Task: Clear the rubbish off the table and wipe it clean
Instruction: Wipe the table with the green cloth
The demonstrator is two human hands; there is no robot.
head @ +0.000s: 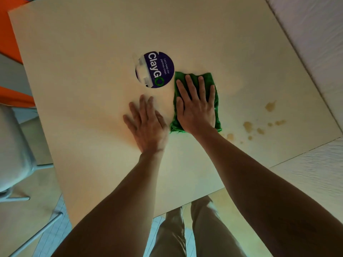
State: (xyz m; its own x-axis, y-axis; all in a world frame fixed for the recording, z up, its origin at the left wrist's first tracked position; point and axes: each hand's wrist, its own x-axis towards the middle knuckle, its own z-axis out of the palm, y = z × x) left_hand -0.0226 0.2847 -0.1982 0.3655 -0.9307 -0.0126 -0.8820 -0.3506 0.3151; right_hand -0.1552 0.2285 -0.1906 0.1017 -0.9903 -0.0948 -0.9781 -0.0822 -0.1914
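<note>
Two hands are lying flat on the pale desk (83, 127); the right hand (196, 106) is pressing a green cloth (209, 78), the left hand (146, 123) bracing bare; sweeping rightward should catch the brown stains (248, 126).

A white textured wall (315, 43) runs along the right; a pale chair (13, 145) and orange seats (11, 25) stand left, over a light floor (22, 229).

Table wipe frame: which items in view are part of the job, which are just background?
Job:
- green cloth, pressed flat under the right hand
- brown stains to the right of the cloth, not yet wiped
- table
- left hand, flat on the table

Background:
- round purple sticker, partly peeled
- grey chair
- orange seat
</note>
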